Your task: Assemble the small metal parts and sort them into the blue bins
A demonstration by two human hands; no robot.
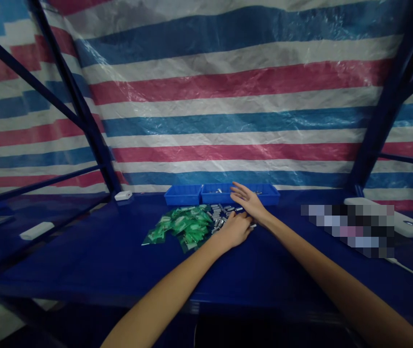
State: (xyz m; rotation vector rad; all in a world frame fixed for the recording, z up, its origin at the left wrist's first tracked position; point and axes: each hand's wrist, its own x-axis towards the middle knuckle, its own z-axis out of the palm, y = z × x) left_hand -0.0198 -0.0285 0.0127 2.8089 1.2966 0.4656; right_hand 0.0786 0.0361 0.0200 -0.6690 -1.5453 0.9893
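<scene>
My left hand [235, 229] is low over a loose pile of small silver metal cylinders [218, 220], its back toward me. Its fingers curl down and look closed, but the fingertips and whatever they hold are hidden. Just beyond and to the right, my right hand [249, 200] is open, fingers stretched out toward the left, in front of a long blue bin [216, 197]. I see nothing in it. Left of the cylinders lies a heap of small clear bags with green contents [188, 223].
A smaller blue bin [183, 195] stands beside the long one at the table's back edge. White boxes [37, 230] lie on the left. A white device with a cable [387, 215] and a pixelated patch are at right. Dark blue posts [380, 106] frame the striped sheet [228, 111].
</scene>
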